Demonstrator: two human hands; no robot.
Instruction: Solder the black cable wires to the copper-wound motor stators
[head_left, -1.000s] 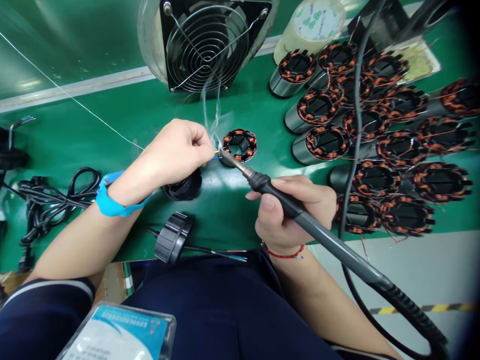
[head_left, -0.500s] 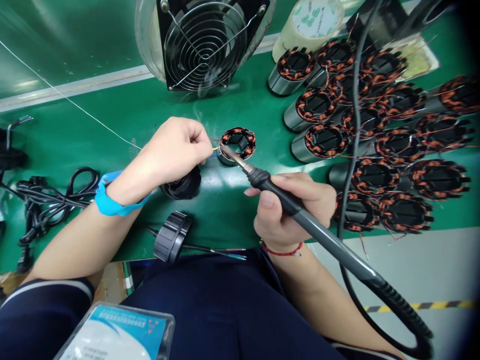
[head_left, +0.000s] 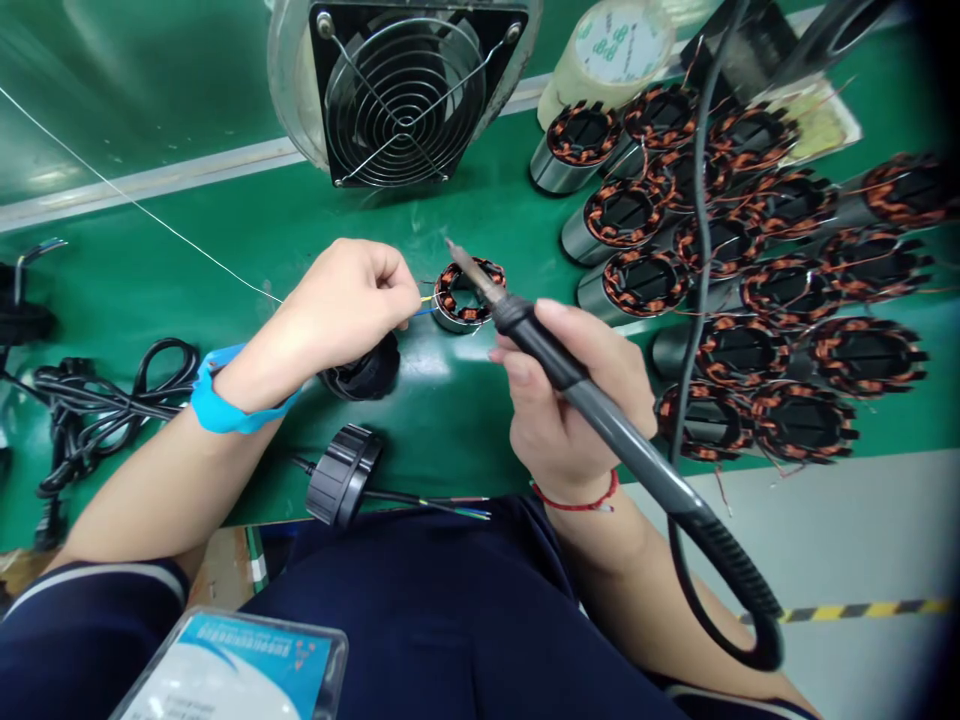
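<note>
My left hand (head_left: 356,300) is closed in a pinch on thin yellow and blue wires (head_left: 426,306), whose ends reach the rim of a copper-wound motor stator (head_left: 450,308). My right hand (head_left: 581,400) grips a soldering iron (head_left: 626,435) by its dark handle. The iron's tip is raised above the stator, apart from the wires, and its shaft covers part of the windings. Below my left hand a round black cap (head_left: 367,372) is partly hidden. A thin silvery wire (head_left: 150,212) runs from the upper left to behind my left forearm.
Several more stators (head_left: 641,283) stand grouped on the right, crossed by the iron's cable (head_left: 703,200). A fan with a wire guard (head_left: 405,120) stands at the back, beside a tape roll (head_left: 622,45). A ribbed black cap (head_left: 341,478) lies near the front edge, and coiled black cables (head_left: 112,395) lie left.
My right hand has lifted the soldering iron's tip up and away from the wires at the stator's rim. My left hand keeps its pinch almost in place.
</note>
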